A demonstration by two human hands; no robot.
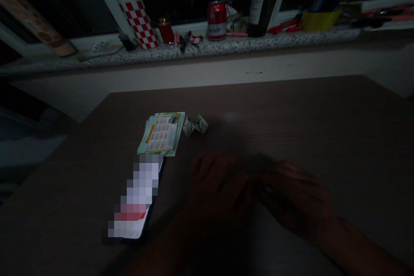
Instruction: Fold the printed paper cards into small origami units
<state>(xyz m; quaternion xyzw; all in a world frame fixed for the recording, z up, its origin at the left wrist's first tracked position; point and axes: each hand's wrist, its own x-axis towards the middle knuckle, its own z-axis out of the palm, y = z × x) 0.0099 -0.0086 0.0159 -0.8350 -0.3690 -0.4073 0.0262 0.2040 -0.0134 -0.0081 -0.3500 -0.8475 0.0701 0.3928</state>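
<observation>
Both hands meet low over the table, in deep shadow. My left hand (220, 183) is closed with its fingers curled, and its thumb side is up against the other hand. My right hand (296, 192) reaches in from the lower right, fingers bent and pressed together towards the left one. A tiny pale spot shows beneath the right fingers; what the hands hold, if anything, is too dark to tell. Beyond the left hand lie two small folded paper pieces (196, 125) beside a stack of printed calendar cards (161, 133).
A phone (142, 207) with a lit, blurred screen lies left of my hands on the wooden table (291, 116). On the granite sill (190, 49) behind stand a checkered white bottle (139, 19), a red can (216, 21), a dark labelled container (261, 8) and a yellow pot (320, 20).
</observation>
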